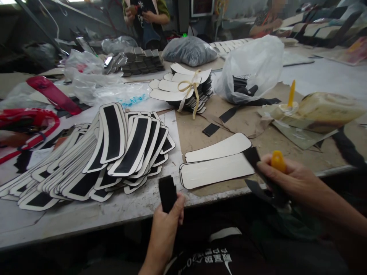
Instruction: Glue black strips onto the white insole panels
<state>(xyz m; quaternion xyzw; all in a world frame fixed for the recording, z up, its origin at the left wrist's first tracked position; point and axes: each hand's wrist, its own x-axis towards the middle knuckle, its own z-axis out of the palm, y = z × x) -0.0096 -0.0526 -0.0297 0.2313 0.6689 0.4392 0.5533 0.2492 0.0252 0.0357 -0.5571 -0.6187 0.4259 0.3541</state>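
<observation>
My left hand (169,221) is closed around a bundle of black strips (168,193) at the table's front edge. On the right, my right hand (283,173) grips a black strip (254,158) that reaches over the right end of the white pieces. A yellow-orange tool end (278,161) sticks up from the same hand; the rest of it is hidden. Two curved white pieces (216,170) lie on brown paper between my hands. To the left, many white pieces with black centres (130,147) are fanned out in an overlapping pile.
A tied stack of white pieces (174,86) stands behind, beside a clear bag with black strips (252,68). A yellowish glue container (323,110) lies at right. Red items (53,93) sit at far left. Two people are across the table.
</observation>
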